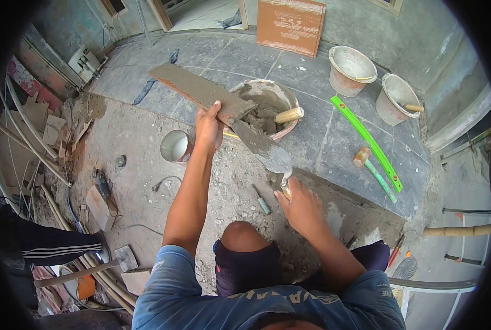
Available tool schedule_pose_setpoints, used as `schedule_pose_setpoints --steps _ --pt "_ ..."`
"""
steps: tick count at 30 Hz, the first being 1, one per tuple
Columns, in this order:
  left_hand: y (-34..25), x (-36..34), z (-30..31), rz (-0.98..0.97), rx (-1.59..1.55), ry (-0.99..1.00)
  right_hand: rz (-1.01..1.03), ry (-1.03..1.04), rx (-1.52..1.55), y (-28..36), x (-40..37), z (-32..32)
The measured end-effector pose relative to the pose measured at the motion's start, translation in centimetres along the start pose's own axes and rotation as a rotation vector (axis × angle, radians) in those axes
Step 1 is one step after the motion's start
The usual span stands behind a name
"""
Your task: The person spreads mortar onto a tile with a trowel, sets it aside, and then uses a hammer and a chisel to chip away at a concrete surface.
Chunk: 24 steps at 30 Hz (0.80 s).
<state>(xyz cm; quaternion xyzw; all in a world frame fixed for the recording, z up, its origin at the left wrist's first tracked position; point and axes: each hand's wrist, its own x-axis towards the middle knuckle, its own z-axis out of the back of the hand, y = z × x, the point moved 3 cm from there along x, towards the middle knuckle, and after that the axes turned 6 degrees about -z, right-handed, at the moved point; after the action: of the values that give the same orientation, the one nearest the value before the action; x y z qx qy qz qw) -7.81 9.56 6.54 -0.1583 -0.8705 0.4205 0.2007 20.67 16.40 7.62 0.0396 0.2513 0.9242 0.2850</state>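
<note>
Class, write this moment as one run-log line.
left hand: gripping board; right hand: gripping trowel; bucket: mortar inside; green level: beside mallet

Left arm [188, 198] extended, left hand [209, 126] clenched, thumb [217, 105] uppermost; right hand [303, 208] curled, back upward, seemingly closed.

Partly legible lettering is showing on the blue T-shirt [212, 313].

Large pale capitals are running across the fabric, where folds are breaking up the word and leaving only the letter "A" reading clearly; smaller pale letters on the right sleeve [369, 294] are seemingly spelling "UBE", the rest being too blurred to tell.
</note>
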Motion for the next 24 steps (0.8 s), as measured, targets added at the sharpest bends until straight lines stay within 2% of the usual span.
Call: schedule_pose_setpoints --steps 6,11,12,19,21,24 --pt "1.4 -0.7 1.8 0.012 0.058 -0.012 -0.075 0.166 -0.001 0.0 2.9 0.0" --pt "0.5 -1.3 2.2 0.023 0.079 0.004 -0.133 0.165 0.119 -3.3 9.6 -3.7" --pt "-0.1 -1.4 2.1 0.074 0.036 0.029 -0.164 0.175 0.137 -3.6 10.2 -4.1" --pt "-1.3 -1.5 4.3 0.238 -0.111 0.069 -0.091 0.05 0.327 -2.6 9.3 -3.6" --pt "-1.0 -2.0 4.3 0.268 -0.181 0.041 -0.036 0.002 0.525 -2.6 8.3 -4.3" --pt "-0.7 -2.4 3.5 0.337 -0.315 0.01 0.033 -0.066 0.507 -2.6 8.6 -6.4"
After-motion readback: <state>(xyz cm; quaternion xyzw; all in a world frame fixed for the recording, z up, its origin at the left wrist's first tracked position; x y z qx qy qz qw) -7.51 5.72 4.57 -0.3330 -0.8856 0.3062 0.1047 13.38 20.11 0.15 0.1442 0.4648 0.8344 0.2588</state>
